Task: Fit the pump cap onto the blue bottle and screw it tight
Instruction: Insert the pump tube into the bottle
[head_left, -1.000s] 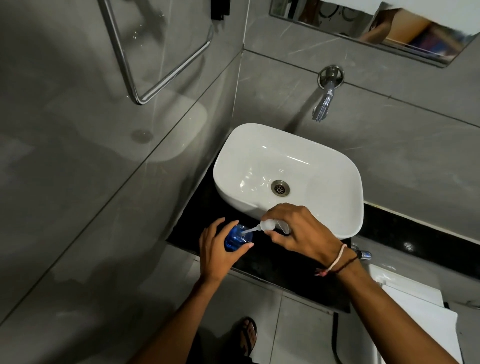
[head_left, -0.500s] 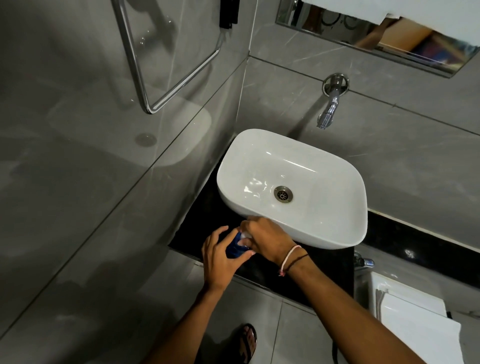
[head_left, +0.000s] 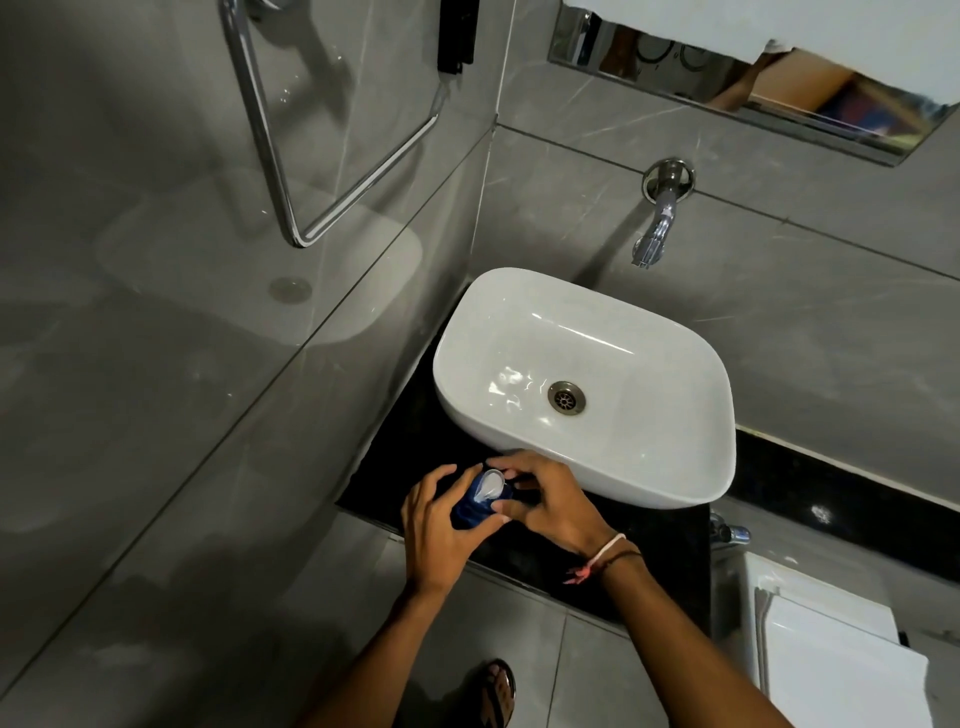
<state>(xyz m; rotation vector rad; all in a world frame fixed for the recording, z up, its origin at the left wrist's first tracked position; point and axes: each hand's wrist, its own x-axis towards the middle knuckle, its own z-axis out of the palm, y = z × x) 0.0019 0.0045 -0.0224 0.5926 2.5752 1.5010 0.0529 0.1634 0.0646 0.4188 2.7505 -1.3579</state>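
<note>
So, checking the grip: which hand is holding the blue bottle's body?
The left hand, wrapped around the blue plastic bottle; the right hand, with wrist threads, pinches the white pump cap.

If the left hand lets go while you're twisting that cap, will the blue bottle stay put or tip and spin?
Likely to tip: the blue bottle looks small and narrow, with the pump cap adding height. It would probably spin too, since the black counter looks glossy and slick. The left hand wraps its side while the right hand works the cap, so keep that grip.
</note>
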